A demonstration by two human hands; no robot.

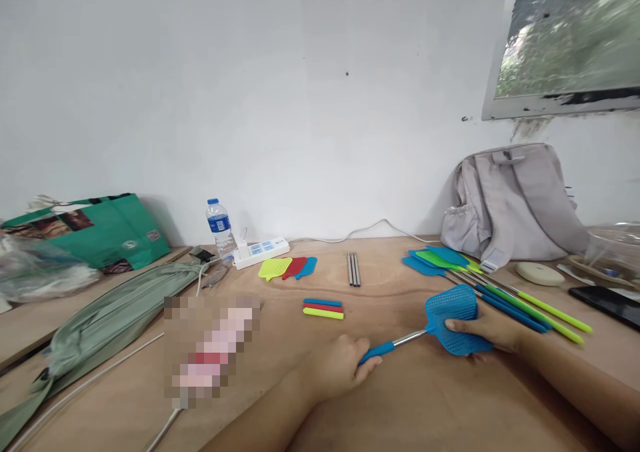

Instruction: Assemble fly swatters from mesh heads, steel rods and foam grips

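Note:
A blue fly swatter with a short metal shaft is held between both hands above the table. My left hand is closed round its blue handle. My right hand grips the perforated head, thumb on top, the other fingers mostly hidden beneath. Beyond them lie loose yellow, red and blue swatter heads, several thin metal rods, and a blue, a red and a yellow handle tube. To the right, whole swatters in blue, green and yellow rest in a pile near my right hand.
At the back stand a water bottle, a white power strip and a grey backpack. A green bag and a grey-green pouch lie left. A black phone and a plastic container sit far right.

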